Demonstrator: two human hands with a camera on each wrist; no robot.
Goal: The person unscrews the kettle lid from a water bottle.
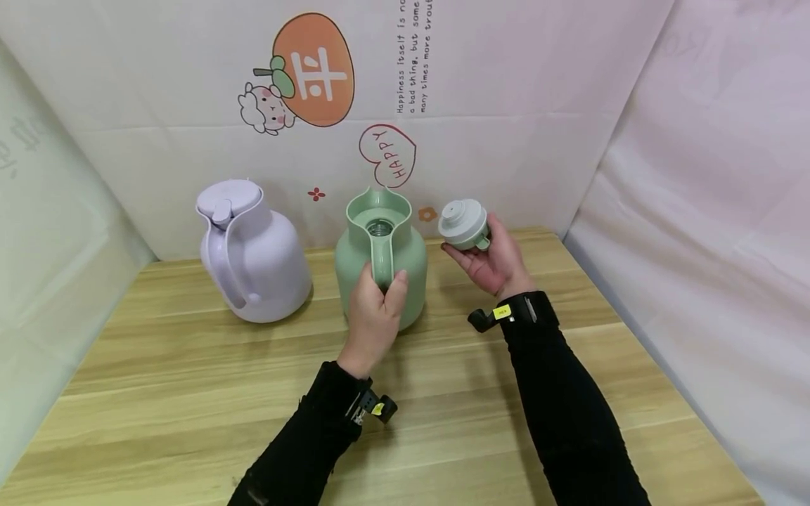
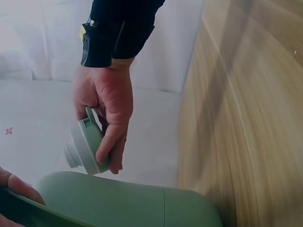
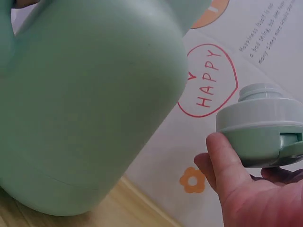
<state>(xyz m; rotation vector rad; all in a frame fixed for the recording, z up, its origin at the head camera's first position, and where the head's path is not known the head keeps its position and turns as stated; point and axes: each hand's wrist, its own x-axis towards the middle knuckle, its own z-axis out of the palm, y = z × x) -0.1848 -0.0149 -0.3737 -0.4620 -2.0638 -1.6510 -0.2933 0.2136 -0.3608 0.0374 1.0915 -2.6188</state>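
A green thermos jug point(image 1: 414, 267) stands in the middle of the table with its mouth uncovered, and the dark round neck shows inside the rim. My left hand point(image 1: 373, 316) grips the jug's handle point(image 1: 382, 256), thumb along its right side. To the right of the jug, my right hand point(image 1: 496, 263) holds the jug's lid point(image 1: 463, 221), turned over so the pale grey stopper side faces up. In the right wrist view, fingers support the green cap of the lid point(image 3: 258, 127) from below and the side. The left wrist view shows the lid apart from the jug point(image 2: 118, 198).
A lilac thermos jug point(image 1: 266, 260), its lid on, stands to the left with the handle toward me. Behind the wooden table point(image 1: 190, 393) hangs a white printed cloth point(image 1: 506, 91). More white cloth point(image 1: 709, 211) closes off the right side.
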